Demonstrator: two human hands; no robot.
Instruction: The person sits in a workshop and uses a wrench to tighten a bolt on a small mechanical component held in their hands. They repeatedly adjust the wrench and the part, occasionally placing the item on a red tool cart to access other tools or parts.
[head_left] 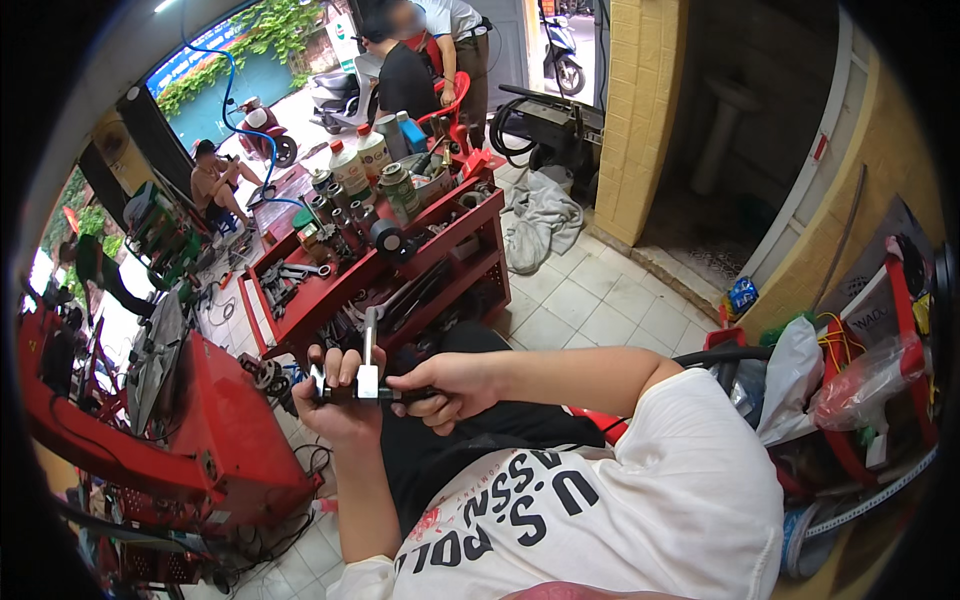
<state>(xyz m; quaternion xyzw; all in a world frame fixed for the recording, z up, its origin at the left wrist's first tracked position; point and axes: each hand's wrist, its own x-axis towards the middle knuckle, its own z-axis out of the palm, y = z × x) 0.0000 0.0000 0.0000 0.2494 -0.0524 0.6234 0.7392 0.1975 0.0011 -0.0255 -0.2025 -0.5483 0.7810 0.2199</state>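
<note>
Over my lap, both hands hold a metal part [368, 376] with a bright square block and a slim steel rod standing up from it. A dark bar runs sideways through or against the block; I cannot make out which. My left hand [338, 412] is closed round the left end of this part, fingers curled over it. On the other side, my right hand [455, 388] grips the dark end of the bar, with its thumb close to the block. The exact kind of part is too small to tell.
Just ahead stands a red tool cart [330, 295] with wrenches, sockets, bottles and spray cans. A red machine [235, 420] is at the left. Grey cloth [543, 220] lies on the tiled floor. Plastic bags [790, 375] hang at the right. Several people are farther off.
</note>
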